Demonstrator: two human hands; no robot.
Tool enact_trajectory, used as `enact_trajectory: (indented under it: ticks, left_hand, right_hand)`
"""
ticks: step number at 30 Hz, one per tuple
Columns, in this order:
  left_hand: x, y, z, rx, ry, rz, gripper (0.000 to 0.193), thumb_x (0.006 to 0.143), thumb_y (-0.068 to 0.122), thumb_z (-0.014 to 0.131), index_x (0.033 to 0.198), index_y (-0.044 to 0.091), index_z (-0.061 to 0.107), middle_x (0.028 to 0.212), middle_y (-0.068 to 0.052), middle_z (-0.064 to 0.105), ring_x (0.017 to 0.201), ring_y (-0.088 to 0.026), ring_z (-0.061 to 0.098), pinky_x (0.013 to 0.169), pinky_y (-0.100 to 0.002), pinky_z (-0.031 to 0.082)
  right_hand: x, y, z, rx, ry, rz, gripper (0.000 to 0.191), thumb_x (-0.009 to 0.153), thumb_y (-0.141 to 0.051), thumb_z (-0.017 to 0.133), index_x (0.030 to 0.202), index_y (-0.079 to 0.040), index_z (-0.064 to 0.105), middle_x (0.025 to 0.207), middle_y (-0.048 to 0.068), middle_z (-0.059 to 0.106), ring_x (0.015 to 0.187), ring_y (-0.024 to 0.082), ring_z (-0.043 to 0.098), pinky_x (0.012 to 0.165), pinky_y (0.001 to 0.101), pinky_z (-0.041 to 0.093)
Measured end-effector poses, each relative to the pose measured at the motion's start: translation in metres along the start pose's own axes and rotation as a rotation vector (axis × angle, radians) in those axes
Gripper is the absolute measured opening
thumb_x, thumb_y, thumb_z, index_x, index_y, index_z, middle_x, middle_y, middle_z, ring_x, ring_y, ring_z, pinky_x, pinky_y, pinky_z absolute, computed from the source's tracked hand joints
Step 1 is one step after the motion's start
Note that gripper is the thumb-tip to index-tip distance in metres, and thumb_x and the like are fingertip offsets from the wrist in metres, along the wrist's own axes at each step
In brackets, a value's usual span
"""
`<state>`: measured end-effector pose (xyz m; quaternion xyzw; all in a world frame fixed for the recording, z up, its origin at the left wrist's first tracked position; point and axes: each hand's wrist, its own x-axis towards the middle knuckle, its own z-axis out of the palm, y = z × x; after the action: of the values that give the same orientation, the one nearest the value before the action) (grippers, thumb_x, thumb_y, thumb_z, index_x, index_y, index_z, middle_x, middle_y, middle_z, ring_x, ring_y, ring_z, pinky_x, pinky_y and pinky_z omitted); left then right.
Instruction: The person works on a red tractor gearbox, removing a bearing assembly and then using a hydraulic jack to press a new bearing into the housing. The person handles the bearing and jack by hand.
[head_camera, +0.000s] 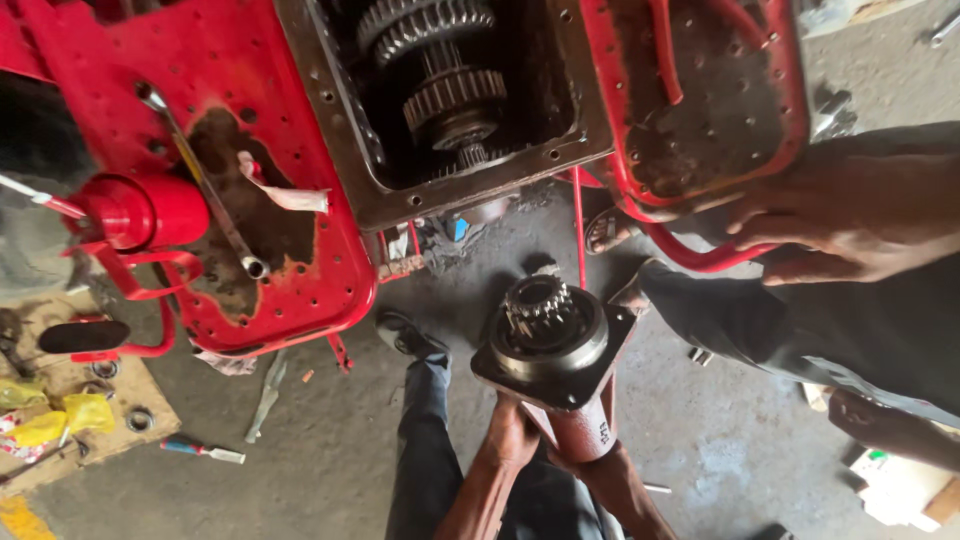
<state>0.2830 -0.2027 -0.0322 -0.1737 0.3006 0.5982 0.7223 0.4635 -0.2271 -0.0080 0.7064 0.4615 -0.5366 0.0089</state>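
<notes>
The big red machine body (200, 120) fills the upper left and the top of the frame, and in its upper centre an open gearbox housing (450, 100) shows stacked gears (445, 90) inside a rim of empty bolt holes. On the left red panel a long spanner (205, 185) lies diagonally, beside a rag (285, 195). In the lower centre the person holds up a heavy shaft housing (560, 365), its square flange and a small toothed gear (537, 303) pointing toward the opening. The left hand (512, 435) is closed around the lower neck of the part, and the right hand (600, 465) seems to close on it from below, although its grip is mostly hidden. At the right edge another person's hand (840, 215) rests on the red frame. I judge the step in hand to be carrying the part to the machine; the next move calls for steady lifting and aligning the gear teeth and the flange holes. On the floor (330, 460) in the lower left lies a small screwdriver (200, 450).
</notes>
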Motion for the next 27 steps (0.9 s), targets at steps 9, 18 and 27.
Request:
enact_trajectory:
  ticks: [9,18,27]
  left_hand:
    - [0.004,0.003,-0.032,0.107,-0.087,-0.123,0.061,0.098,0.040,0.074,0.142,0.002,0.056,0.119,-0.017,0.067,0.100,-0.033,0.063,0.070,-0.050,0.049]
    - [0.010,0.006,-0.005,0.175,-0.147,-0.047,0.038,0.087,0.015,0.082,0.121,0.005,0.067,0.111,-0.004,0.071,0.098,-0.016,0.067,0.082,-0.035,0.056]
    - [0.023,0.005,-0.018,0.089,-0.187,-0.050,0.024,0.100,0.021,0.070,0.105,-0.003,0.067,0.082,-0.013,0.071,0.064,-0.025,0.068,0.063,-0.036,0.056]
  right_hand:
    - [0.039,0.028,-0.017,0.157,-0.487,-0.297,0.072,0.069,-0.025,0.093,0.131,-0.009,0.060,0.116,0.005,0.073,0.098,0.015,0.070,0.086,0.0343,0.059]
    - [0.086,0.004,-0.039,0.239,-0.616,0.158,0.051,0.074,-0.022,0.091,0.116,-0.004,0.069,0.099,0.007,0.074,0.088,0.017,0.070,0.076,0.0332,0.057]
    - [0.076,-0.019,-0.035,0.276,-0.550,0.204,0.042,0.073,-0.021,0.090,0.106,-0.003,0.073,0.087,0.006,0.073,0.078,0.017,0.068,0.067,0.0317,0.054]
